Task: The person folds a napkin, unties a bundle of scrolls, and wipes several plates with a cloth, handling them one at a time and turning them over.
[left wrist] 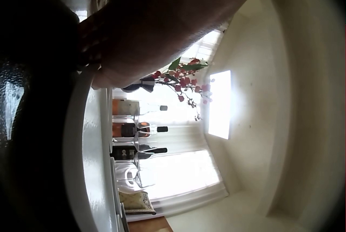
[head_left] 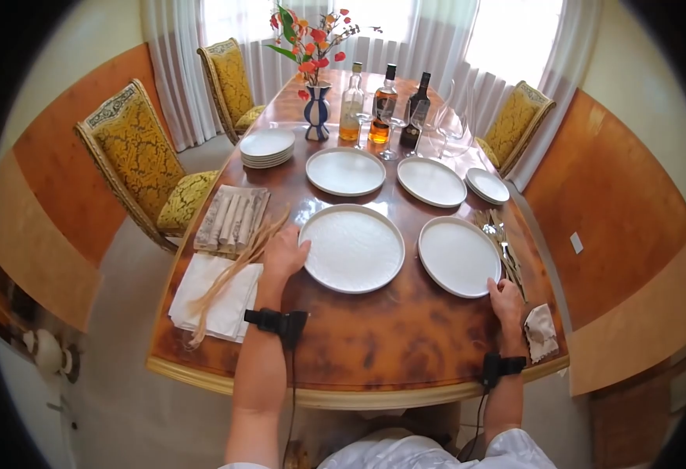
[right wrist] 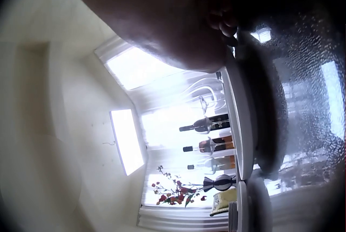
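Two round white plates with raised rims are at the near side of the table. My left hand (head_left: 283, 254) grips the left edge of the bigger-looking near-left plate (head_left: 352, 248), thumb over the rim. On the other side, my right hand (head_left: 505, 303) pinches the lower right edge of the near-right plate (head_left: 460, 258). The left wrist view shows the left plate's rim (left wrist: 81, 118) in dim light under the hand. In the right wrist view, the fingers (right wrist: 227, 24) curl at the edge of the right plate (right wrist: 240, 118), dark in shadow.
Two more plates (head_left: 346, 171) lie behind, with plate stacks (head_left: 268, 144) at both sides. Folded napkins (head_left: 216, 289), raffia strands and cutlery (head_left: 505, 242) flank the plates. Bottles (head_left: 384, 105), wine glasses and a flower vase (head_left: 318, 113) stand farther back. Yellow chairs (head_left: 136, 141) surround the table.
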### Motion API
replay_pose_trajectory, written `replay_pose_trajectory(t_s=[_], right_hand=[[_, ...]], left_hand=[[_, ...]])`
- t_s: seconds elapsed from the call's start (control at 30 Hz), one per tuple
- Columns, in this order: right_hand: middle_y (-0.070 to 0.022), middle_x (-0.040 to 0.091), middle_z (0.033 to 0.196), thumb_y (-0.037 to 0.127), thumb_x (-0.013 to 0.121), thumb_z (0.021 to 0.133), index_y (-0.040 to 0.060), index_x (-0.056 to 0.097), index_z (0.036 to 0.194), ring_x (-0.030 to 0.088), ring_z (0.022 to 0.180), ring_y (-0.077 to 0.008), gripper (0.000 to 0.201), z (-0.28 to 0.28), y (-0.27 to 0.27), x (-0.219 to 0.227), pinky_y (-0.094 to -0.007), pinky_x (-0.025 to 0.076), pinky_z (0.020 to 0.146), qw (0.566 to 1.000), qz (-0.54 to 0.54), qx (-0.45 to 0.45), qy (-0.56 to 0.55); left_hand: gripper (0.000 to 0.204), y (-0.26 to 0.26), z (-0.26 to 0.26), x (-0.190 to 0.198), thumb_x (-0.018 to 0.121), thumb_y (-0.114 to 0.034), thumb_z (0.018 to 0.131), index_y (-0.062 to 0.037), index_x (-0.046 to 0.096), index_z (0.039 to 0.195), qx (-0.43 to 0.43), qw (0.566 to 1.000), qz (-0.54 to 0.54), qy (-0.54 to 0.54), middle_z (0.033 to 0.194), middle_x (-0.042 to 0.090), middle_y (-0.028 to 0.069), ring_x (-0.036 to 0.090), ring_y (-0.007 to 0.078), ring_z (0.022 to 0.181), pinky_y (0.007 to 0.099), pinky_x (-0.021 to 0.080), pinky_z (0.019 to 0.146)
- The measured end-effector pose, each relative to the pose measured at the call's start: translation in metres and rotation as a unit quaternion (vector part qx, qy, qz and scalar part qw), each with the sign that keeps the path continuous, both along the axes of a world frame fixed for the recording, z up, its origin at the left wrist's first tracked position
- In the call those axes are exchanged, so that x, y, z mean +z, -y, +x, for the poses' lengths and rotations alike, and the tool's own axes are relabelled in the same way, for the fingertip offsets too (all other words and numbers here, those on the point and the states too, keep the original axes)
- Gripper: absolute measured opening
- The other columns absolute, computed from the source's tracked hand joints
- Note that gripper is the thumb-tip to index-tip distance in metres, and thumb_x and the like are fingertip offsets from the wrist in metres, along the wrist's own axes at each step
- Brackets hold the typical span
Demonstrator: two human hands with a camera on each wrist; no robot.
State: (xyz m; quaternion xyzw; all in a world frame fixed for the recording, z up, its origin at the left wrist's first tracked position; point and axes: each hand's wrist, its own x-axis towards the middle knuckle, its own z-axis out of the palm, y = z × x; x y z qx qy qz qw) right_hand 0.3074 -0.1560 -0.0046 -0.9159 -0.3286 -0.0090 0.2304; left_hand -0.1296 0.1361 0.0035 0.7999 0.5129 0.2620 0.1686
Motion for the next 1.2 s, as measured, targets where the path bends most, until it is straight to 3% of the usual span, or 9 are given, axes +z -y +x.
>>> replay_pose_trajectory(t_s=[0.2, 0.3, 0.47, 0.6, 0.83, 0.93, 1.03, 1.13, 1.2], right_hand=[[-0.0243, 0.070, 0.081, 0.055, 0.067, 0.095, -0.0018, 0.071, 0.081, 0.069, 0.081, -0.0439, 0.059, 0.006, 0.002, -0.004, -0.0494, 0.052, 0.075, 0.998, 0.059, 0.020, -0.013], [-0.0229, 0.066, 0.073, 0.053, 0.066, 0.097, -0.0035, 0.067, 0.074, 0.065, 0.068, -0.0397, 0.061, 0.013, 0.003, -0.008, -0.0483, 0.049, 0.068, 0.995, 0.091, 0.028, -0.026], [-0.0181, 0.061, 0.067, 0.044, 0.066, 0.100, -0.0034, 0.064, 0.075, 0.057, 0.059, -0.0313, 0.054, 0.011, 0.002, -0.004, -0.0447, 0.046, 0.062, 0.981, 0.191, 0.031, 0.010], [-0.0171, 0.062, 0.066, 0.036, 0.068, 0.100, -0.0033, 0.065, 0.079, 0.059, 0.059, -0.0286, 0.045, -0.031, -0.005, 0.031, -0.0421, 0.046, 0.060, 0.966, 0.247, 0.070, 0.043], [-0.0176, 0.068, 0.071, 0.029, 0.071, 0.097, 0.0012, 0.071, 0.088, 0.068, 0.065, -0.0314, 0.029, -0.094, -0.051, 0.068, -0.0420, 0.050, 0.061, 0.934, 0.135, 0.329, -0.018], [-0.0166, 0.071, 0.075, 0.026, 0.071, 0.096, 0.0033, 0.071, 0.093, 0.071, 0.071, -0.0335, 0.023, -0.125, -0.073, 0.092, -0.0433, 0.052, 0.064, 0.929, 0.069, 0.363, 0.005], [-0.0162, 0.072, 0.079, 0.024, 0.069, 0.097, 0.0050, 0.071, 0.098, 0.071, 0.073, -0.0351, 0.019, -0.143, -0.091, 0.088, -0.0452, 0.053, 0.067, 0.897, 0.094, 0.430, 0.026], [-0.0155, 0.072, 0.080, 0.024, 0.068, 0.097, 0.0056, 0.071, 0.098, 0.071, 0.076, -0.0348, 0.018, -0.175, -0.095, 0.096, -0.0452, 0.054, 0.070, 0.889, 0.063, 0.451, -0.048], [-0.0130, 0.070, 0.078, 0.023, 0.068, 0.098, 0.0075, 0.068, 0.102, 0.070, 0.077, -0.0343, 0.016, -0.177, -0.096, 0.077, -0.0455, 0.053, 0.071, 0.876, 0.049, 0.476, -0.053]], left_hand=[[0.037, 0.000, 0.001, -0.004, 0.073, -0.031, 0.089, -0.0026, 0.071, 0.112, 0.005, 1.000, 0.007, -0.001, 0.106, 0.073, 0.0269, 0.070, 0.0452, 0.102, 0.0537, 0.054, 0.092], [0.035, -0.001, 0.000, -0.006, 0.072, -0.030, 0.089, -0.0025, 0.071, 0.110, 0.002, 1.000, 0.010, 0.006, 0.105, 0.073, 0.0272, 0.070, 0.0454, 0.101, 0.0538, 0.054, 0.091], [0.031, -0.006, 0.000, -0.010, 0.069, -0.027, 0.090, -0.0020, 0.070, 0.108, 0.016, 1.000, -0.006, 0.018, 0.104, 0.074, 0.0264, 0.070, 0.0446, 0.100, 0.0523, 0.054, 0.090], [0.031, -0.006, 0.001, -0.009, 0.067, -0.026, 0.089, -0.0003, 0.070, 0.104, 0.031, 0.999, -0.034, 0.021, 0.103, 0.074, 0.0255, 0.070, 0.0431, 0.099, 0.0494, 0.054, 0.090], [0.034, -0.019, 0.004, -0.014, 0.064, -0.027, 0.089, -0.0021, 0.067, 0.112, 0.062, 0.993, -0.069, 0.076, 0.104, 0.073, 0.0281, 0.070, 0.0447, 0.101, 0.0498, 0.053, 0.093], [0.035, -0.037, 0.006, -0.032, 0.063, -0.025, 0.090, -0.0018, 0.065, 0.116, 0.051, 0.978, -0.078, 0.186, 0.103, 0.073, 0.0265, 0.071, 0.0423, 0.100, 0.0481, 0.053, 0.095], [0.037, -0.055, 0.007, -0.054, 0.063, -0.023, 0.091, -0.0013, 0.063, 0.121, 0.040, 0.954, -0.095, 0.280, 0.101, 0.073, 0.0240, 0.074, 0.0360, 0.091, 0.0452, 0.059, 0.082], [0.039, -0.027, 0.008, -0.010, 0.063, -0.021, 0.091, -0.0006, 0.065, 0.124, 0.065, 0.936, -0.180, 0.295, 0.096, 0.074, 0.0212, 0.074, 0.0298, 0.079, 0.0409, 0.060, 0.064], [0.037, -0.032, 0.007, -0.017, 0.063, -0.022, 0.092, 0.0003, 0.068, 0.122, 0.048, 0.943, -0.161, 0.286, 0.090, 0.074, 0.0193, 0.074, 0.0271, 0.073, 0.0394, 0.059, 0.056]])
